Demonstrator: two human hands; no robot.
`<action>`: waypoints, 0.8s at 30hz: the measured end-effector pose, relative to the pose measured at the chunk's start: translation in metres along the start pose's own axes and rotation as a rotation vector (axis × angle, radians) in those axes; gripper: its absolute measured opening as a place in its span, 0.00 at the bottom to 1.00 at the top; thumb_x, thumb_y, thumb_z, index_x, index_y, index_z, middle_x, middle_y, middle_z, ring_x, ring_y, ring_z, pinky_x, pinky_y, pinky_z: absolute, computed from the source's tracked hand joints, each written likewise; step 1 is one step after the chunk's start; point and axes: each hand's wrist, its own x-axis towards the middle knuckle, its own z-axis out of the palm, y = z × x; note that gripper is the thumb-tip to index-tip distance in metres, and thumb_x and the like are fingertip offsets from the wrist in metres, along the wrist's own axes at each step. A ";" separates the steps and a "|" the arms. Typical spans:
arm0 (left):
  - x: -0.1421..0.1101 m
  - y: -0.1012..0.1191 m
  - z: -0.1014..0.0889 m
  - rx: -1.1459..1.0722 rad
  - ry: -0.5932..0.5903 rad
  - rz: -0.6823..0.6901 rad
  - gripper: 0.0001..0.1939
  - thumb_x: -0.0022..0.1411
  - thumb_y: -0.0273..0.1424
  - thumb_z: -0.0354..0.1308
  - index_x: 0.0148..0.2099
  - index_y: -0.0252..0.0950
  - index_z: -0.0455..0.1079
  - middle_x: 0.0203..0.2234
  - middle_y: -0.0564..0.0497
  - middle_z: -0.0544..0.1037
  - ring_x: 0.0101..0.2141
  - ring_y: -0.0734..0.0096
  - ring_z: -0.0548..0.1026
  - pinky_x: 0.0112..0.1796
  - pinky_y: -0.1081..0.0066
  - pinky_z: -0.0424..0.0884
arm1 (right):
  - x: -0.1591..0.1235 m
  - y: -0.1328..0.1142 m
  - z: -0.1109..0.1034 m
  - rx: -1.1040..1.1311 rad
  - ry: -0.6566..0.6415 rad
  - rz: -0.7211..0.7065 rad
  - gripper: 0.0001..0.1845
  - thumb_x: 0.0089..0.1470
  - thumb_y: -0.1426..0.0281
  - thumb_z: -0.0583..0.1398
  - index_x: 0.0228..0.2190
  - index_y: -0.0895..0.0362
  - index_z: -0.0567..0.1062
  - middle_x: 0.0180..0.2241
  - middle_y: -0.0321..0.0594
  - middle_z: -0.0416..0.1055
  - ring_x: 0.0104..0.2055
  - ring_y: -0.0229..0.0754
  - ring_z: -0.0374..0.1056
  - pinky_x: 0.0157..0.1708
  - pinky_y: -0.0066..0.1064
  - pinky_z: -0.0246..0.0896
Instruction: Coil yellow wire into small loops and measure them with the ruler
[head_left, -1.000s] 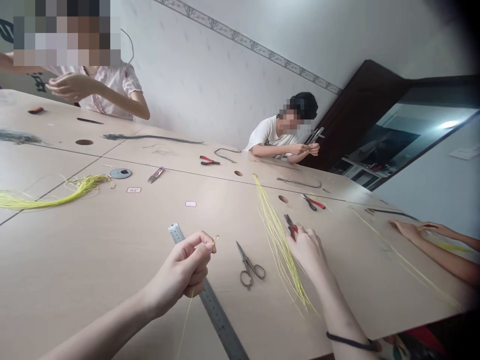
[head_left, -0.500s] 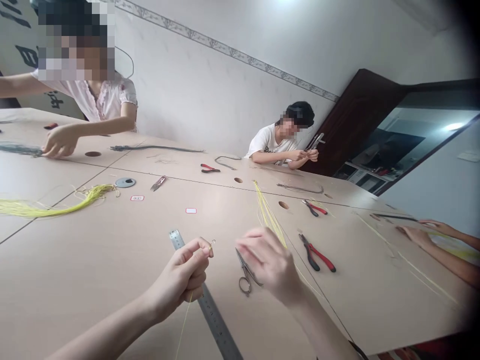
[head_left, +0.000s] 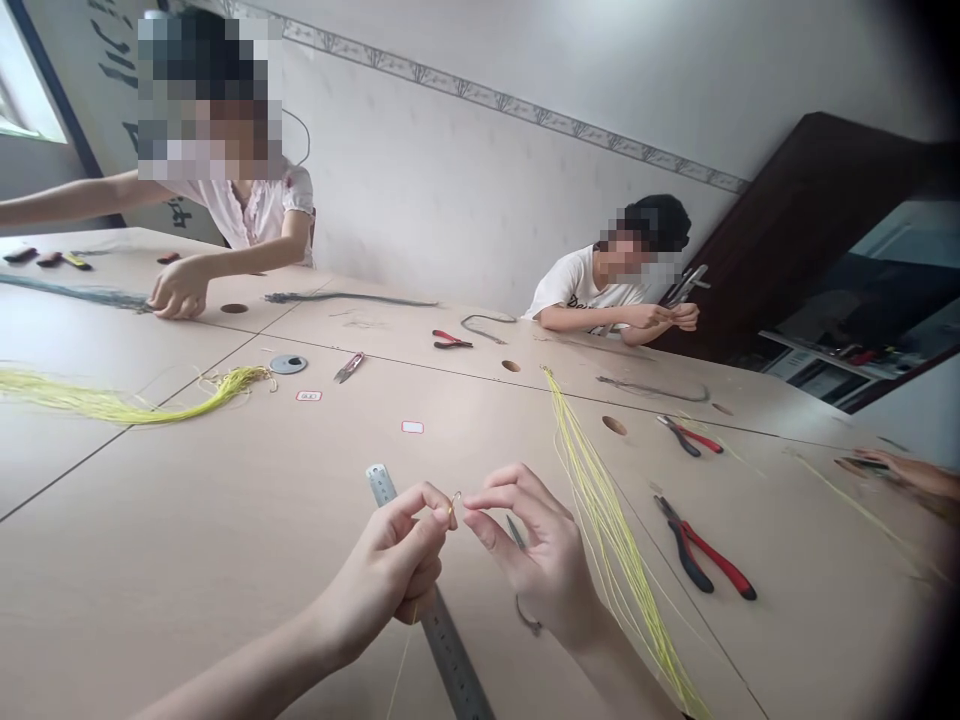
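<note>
The desk (head_left: 225,540) is big and pale, and it holds everything low and flat so each person can reach. Two other people sit at the far side by the wall. One of them stretches a hand (head_left: 178,290) out to a long grey cord (head_left: 75,293) and presses on it. The other holds a tool up close with both hands.

A fat bunch of yellow threads (head_left: 127,403) lies on the left part of the desk. A second, thinner bunch (head_left: 607,510) runs down the desk just right of the person's hands, close enough to pick from.

A steel ruler (head_left: 442,630) lies flat under the hands. Red pliers (head_left: 705,555) rest to the right of the thin bunch, near but not touched. Scissors (head_left: 521,575) lie on the desk, mostly hidden behind the right hand.

The left hand (head_left: 397,570) is raised over the ruler. Its grip is pinched tight, thumb on first finger, on one yellow thread (head_left: 401,670). The thread hangs down from the fist and its tip (head_left: 454,500) pokes up in a tiny loop, so it stays still.

The right hand (head_left: 536,555) is just beside it, fingers spread, with the thumb and first finger almost touching that tip. It grasps nothing that I can see.
</note>
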 end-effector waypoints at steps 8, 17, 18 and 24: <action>-0.001 -0.003 -0.002 0.046 -0.022 0.006 0.20 0.59 0.49 0.57 0.31 0.39 0.58 0.13 0.66 0.43 0.15 0.85 0.40 0.15 0.86 0.44 | -0.002 -0.003 -0.001 0.049 -0.015 0.052 0.04 0.56 0.73 0.60 0.33 0.55 0.76 0.30 0.36 0.67 0.32 0.34 0.68 0.32 0.26 0.67; 0.000 -0.003 0.000 0.097 -0.019 -0.008 0.20 0.59 0.49 0.57 0.31 0.39 0.58 0.13 0.66 0.43 0.15 0.86 0.40 0.15 0.85 0.44 | -0.002 -0.003 -0.001 0.044 -0.019 0.079 0.04 0.56 0.74 0.60 0.31 0.55 0.76 0.29 0.35 0.67 0.31 0.34 0.67 0.32 0.27 0.67; 0.000 -0.003 0.000 0.102 -0.022 -0.013 0.20 0.58 0.49 0.57 0.31 0.39 0.58 0.13 0.66 0.43 0.15 0.86 0.40 0.15 0.85 0.44 | -0.002 -0.003 -0.001 0.045 -0.030 0.083 0.04 0.56 0.74 0.60 0.31 0.55 0.76 0.29 0.35 0.67 0.31 0.34 0.67 0.33 0.27 0.67; -0.001 -0.001 -0.001 0.156 -0.039 -0.053 0.21 0.59 0.51 0.55 0.31 0.39 0.57 0.13 0.66 0.43 0.15 0.85 0.39 0.15 0.84 0.43 | -0.002 -0.003 -0.001 0.017 -0.094 0.071 0.05 0.57 0.74 0.57 0.29 0.56 0.72 0.30 0.35 0.67 0.32 0.34 0.67 0.34 0.27 0.66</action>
